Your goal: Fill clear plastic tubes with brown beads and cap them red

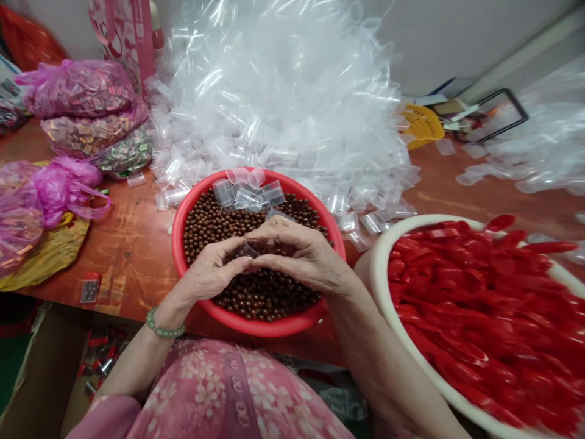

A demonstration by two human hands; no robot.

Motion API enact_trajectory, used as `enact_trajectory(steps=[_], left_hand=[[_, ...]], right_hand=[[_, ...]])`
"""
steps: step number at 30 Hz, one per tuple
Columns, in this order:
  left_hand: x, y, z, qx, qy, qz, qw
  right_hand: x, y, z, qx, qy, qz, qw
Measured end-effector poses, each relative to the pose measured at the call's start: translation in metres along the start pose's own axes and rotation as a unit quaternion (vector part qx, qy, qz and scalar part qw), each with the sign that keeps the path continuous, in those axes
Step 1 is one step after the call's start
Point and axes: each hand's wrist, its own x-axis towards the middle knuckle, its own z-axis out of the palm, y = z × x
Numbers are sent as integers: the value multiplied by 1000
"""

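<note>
A red basin (180, 221) on the table holds many small round brown balls (267, 299). Several clear plastic tubes (249, 198) lie on the balls toward the basin's far side. My left hand (214, 268), with a green bead bracelet (165, 329) on its wrist, is over the basin with curled fingers around a small clear piece, partly hidden. My right hand (299, 253) arches over the balls, its thumb and fingertips meeting my left hand's fingertips. Whether my right hand grips anything is hidden.
Behind the basin rises a big heap of clear tubes (283, 91). A white tub (381, 274) of red plastic parts (479, 311) stands right. Filled pink bags (86, 91) sit left. A small filled box (90, 288) lies near the table edge, above a cardboard box (46, 372).
</note>
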Motion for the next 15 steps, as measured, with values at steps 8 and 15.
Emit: enact_trajectory(steps=[8, 15], left_hand=[[-2, -3, -2, -131, 12, -55, 990], [-2, -5, -5, -85, -5, -38, 996]], right_hand=[[4, 0, 10, 41, 3, 57, 998], [9, -1, 11, 66, -64, 108, 990]])
